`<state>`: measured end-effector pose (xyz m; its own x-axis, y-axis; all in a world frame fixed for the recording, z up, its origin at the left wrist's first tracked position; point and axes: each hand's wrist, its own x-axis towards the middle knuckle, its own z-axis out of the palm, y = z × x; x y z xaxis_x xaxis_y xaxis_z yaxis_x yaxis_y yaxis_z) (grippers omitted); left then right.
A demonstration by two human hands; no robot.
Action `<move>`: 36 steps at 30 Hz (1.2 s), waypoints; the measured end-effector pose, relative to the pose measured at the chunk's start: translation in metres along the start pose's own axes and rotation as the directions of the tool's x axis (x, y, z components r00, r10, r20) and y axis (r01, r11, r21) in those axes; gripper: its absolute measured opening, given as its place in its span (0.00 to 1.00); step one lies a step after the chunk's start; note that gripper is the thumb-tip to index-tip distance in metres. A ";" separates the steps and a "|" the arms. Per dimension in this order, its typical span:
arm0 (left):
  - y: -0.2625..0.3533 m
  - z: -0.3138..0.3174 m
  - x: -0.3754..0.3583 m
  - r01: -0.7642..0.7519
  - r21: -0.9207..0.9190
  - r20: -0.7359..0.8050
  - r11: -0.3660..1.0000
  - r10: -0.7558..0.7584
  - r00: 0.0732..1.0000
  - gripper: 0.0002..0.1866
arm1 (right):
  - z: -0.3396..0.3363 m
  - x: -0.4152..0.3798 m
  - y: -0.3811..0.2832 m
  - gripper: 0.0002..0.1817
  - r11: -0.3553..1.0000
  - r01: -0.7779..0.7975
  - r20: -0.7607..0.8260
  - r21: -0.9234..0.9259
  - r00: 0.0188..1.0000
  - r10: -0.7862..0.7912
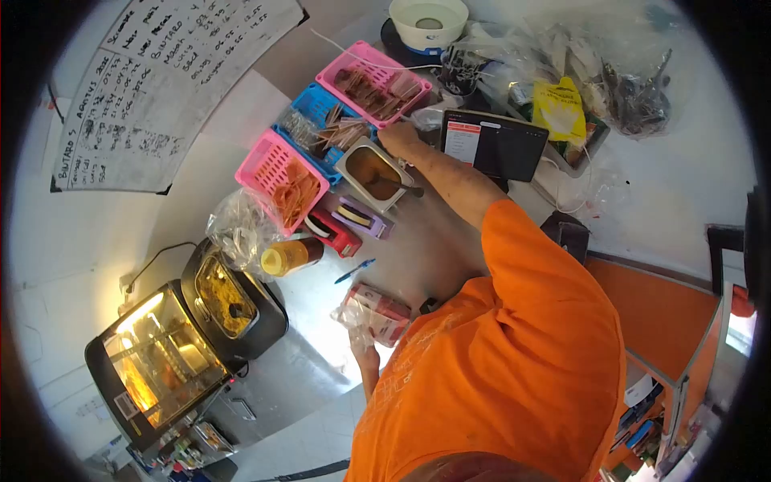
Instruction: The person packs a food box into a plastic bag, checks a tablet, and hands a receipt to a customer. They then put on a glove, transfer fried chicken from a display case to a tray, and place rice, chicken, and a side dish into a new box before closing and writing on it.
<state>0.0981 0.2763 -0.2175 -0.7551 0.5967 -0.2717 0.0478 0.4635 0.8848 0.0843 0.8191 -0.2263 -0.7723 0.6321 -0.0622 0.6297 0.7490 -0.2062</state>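
Observation:
My left hand [363, 344] is low on the counter, its fingers closed on a clear plastic bag [350, 314]. Just beside it lie red-and-white boxes [381, 308]. My right arm reaches far across the counter. At its end my right hand [397, 140] looks curled at the corner of a pink basket [418, 98] holding wrapped sticks, and its fingertips are hidden. Close by stand a blue basket [330, 169] with wooden utensils and a steel container [348, 170] of brown sauce with a ladle [409, 190] in it.
A tablet [502, 148] stands right of my forearm. Toward the left are another pink basket [255, 165], red and purple tape dispensers [361, 218], a sauce bottle [291, 255], a blue pen [354, 271], a pan of yellow food [223, 298] and a lit food warmer [157, 359].

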 end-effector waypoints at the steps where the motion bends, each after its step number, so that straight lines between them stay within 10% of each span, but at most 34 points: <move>1: -0.018 -0.001 -0.006 -0.029 -0.037 -0.007 0.999 0.029 1.000 0.16 | 0.005 0.001 0.002 0.10 1.000 0.002 -0.003 -0.029 1.000 -0.002; 5: 0.010 -0.001 -0.012 -0.080 0.242 0.056 0.967 0.069 0.996 0.15 | 0.018 0.006 0.004 0.10 0.994 0.093 -0.080 -0.054 0.992 -0.097; 9: -0.011 -0.007 -0.012 0.006 0.125 -0.018 0.992 -0.004 1.000 0.09 | -0.012 -0.017 0.005 0.07 0.953 0.119 -0.196 0.278 0.978 -0.065; 11: -0.004 -0.023 -0.005 -0.228 0.284 0.120 0.931 0.202 0.972 0.09 | -0.034 -0.058 -0.006 0.06 0.669 0.040 -0.322 0.743 0.897 0.304; 13: 0.006 -0.031 0.001 -0.406 0.420 0.236 0.812 0.334 0.912 0.09 | -0.050 -0.098 -0.022 0.07 0.087 0.120 -0.148 0.989 0.825 0.546; 16: 0.011 -0.036 0.002 -0.429 0.485 0.282 0.762 0.328 0.901 0.11 | -0.071 -0.174 -0.076 0.08 -0.719 0.028 0.266 0.695 0.919 0.292; 18: 0.030 -0.035 0.001 -0.544 0.517 0.302 0.661 0.454 0.839 0.13 | -0.031 -0.218 -0.125 0.06 -0.826 -0.182 0.384 0.534 0.922 0.045; 21: 0.059 -0.032 -0.004 -0.629 0.610 0.254 0.481 0.633 0.731 0.13 | 0.018 -0.271 -0.199 0.03 -0.641 -0.475 0.539 0.603 0.835 -0.112; 23: 0.037 -0.033 0.000 -0.639 0.438 0.259 0.632 0.592 0.763 0.13 | 0.055 -0.292 -0.227 0.04 -0.645 -0.609 0.676 0.461 0.712 -0.189; 26: 0.016 -0.043 -0.002 -0.631 0.307 0.296 0.712 0.559 0.775 0.12 | 0.132 -0.303 -0.232 0.06 -0.303 -0.665 0.661 0.683 0.739 -0.132; 33: -0.005 -0.050 -0.003 -0.498 0.363 0.246 0.788 0.434 0.867 0.07 | 0.071 -0.307 -0.227 0.09 -0.112 -0.664 0.657 0.739 0.748 -0.092; 36: -0.021 -0.040 0.009 -0.669 0.382 0.272 0.638 0.615 0.741 0.07 | 0.073 -0.312 -0.218 0.12 -0.024 -0.740 0.715 0.672 0.657 -0.240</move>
<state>0.0644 0.2457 -0.2231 -0.3523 0.9047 0.2398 0.7855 0.1465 0.6013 0.1814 0.4440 -0.2333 -0.7179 0.0937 -0.6898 0.5007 -0.6189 -0.6051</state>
